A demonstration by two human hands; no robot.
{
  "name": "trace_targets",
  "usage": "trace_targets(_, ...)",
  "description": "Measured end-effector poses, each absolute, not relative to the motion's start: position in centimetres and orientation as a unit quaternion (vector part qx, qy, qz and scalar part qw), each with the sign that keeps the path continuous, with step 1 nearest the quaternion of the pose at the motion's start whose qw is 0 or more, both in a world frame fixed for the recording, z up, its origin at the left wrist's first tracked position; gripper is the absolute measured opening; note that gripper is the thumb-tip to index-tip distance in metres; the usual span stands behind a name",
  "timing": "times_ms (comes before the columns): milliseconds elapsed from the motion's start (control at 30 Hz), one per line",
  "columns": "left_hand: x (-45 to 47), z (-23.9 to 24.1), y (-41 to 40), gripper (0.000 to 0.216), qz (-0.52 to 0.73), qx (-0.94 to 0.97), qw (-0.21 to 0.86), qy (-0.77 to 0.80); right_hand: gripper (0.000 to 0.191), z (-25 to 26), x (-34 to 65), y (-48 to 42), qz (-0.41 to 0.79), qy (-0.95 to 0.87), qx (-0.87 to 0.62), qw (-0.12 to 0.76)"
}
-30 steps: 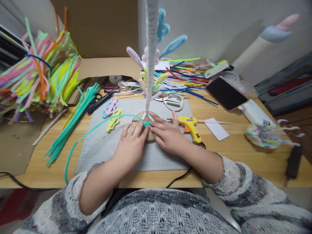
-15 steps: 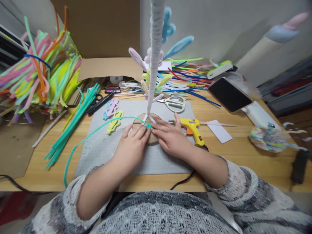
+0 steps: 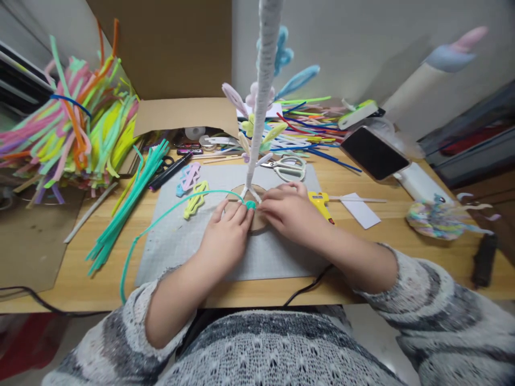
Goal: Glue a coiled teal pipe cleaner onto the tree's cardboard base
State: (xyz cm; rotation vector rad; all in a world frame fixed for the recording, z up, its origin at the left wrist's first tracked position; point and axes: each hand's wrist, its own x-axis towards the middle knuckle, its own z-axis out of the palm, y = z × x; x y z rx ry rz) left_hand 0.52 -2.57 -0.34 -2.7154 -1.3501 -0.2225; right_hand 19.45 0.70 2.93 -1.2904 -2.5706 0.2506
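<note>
A teal coil [image 3: 250, 205] sits between both hands, at the foot of a white stem [image 3: 263, 86].
Its loose strand [image 3: 161, 215] sweeps past the left hand [image 3: 226, 230], then bends toward the near edge of the table [image 3: 237, 294]. That hand is nearer, fingers laid together against the coil on a wooden disc [image 3: 256, 225]; the right hand [image 3: 290, 210] curls just beside, whether pinching anything I can't tell.

We wear a knitted sweater [image 3: 225, 348] banded in white, grey and charcoal (openwork across the front), with loose, striped sleeves [image 3: 434, 305].
</note>
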Motion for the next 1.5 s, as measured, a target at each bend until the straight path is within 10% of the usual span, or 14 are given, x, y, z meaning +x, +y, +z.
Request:
trace_targets(367,0.5,-0.3,-2.4,0.041,-0.069,-0.889,0.029,-0.452,0.018,3.6,15.9,4.8,0.090,-0.906,-0.414,-0.016)
trace_targets(867,0.5,-0.4,-2.2,0.040,-0.081,-0.886,0.015,-0.456,0.017,2.8,17.7,3.5,-0.011,-0.892,-0.451,0.039)
trace_targets(1033,0.5,-0.3,-2.3,0.040,-0.080,-0.884,0.009,-0.460,0.023,5.2,20.6,1.1,0.233,-0.868,-0.434,0.056)
trace_targets(1200,0.5,-0.1,-2.4,0.040,-0.071,-0.883,0.010,-0.465,0.024,6.9,23.5,-1.4,0.599,-0.771,-0.167,-0.134)
trace_targets(1500,0.6,0.0,-2.6,0.039,-0.074,-0.872,0.013,-0.483,0.012,4.1,21.7,-0.6,0.424,-0.767,-0.460,0.138)
